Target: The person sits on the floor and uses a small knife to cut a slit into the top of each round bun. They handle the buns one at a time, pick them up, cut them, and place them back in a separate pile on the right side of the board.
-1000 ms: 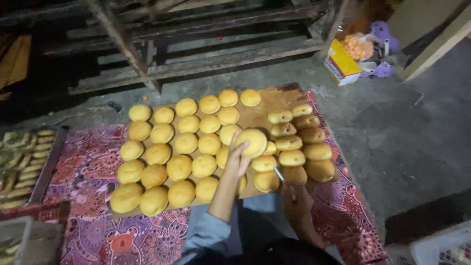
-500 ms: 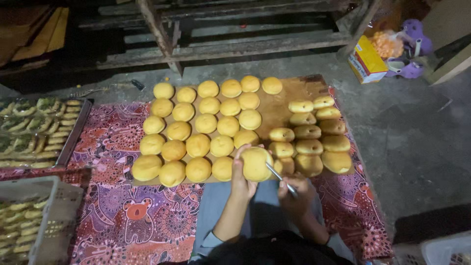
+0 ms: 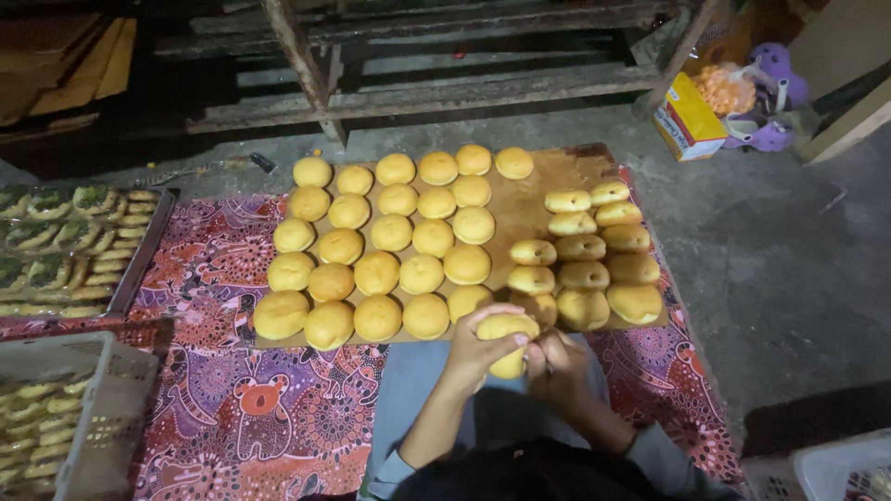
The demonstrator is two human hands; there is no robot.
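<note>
My left hand [image 3: 473, 348] grips a round golden bun [image 3: 506, 332], held over my lap just in front of the wooden board [image 3: 524, 209]. Against the bun's right side is my right hand [image 3: 561, 366], fingers closed around a thin tool that is mostly hidden in the fist. On the board's left part lie several rows of whole round buns [image 3: 390, 232]. Its right part holds several darker buns with openings in their sides [image 3: 594, 250].
A metal tray of filled buns [image 3: 65, 241] lies at the left, with a plastic crate [image 3: 93, 408] below it. A patterned red cloth [image 3: 269, 408] covers the floor. Behind are wooden rack beams [image 3: 418, 93], a yellow box [image 3: 691, 116] and a purple toy [image 3: 766, 97].
My left hand lifted a bun off the board and drew it back toward my lap. My right hand, with the thin tool, came up against the bun.
</note>
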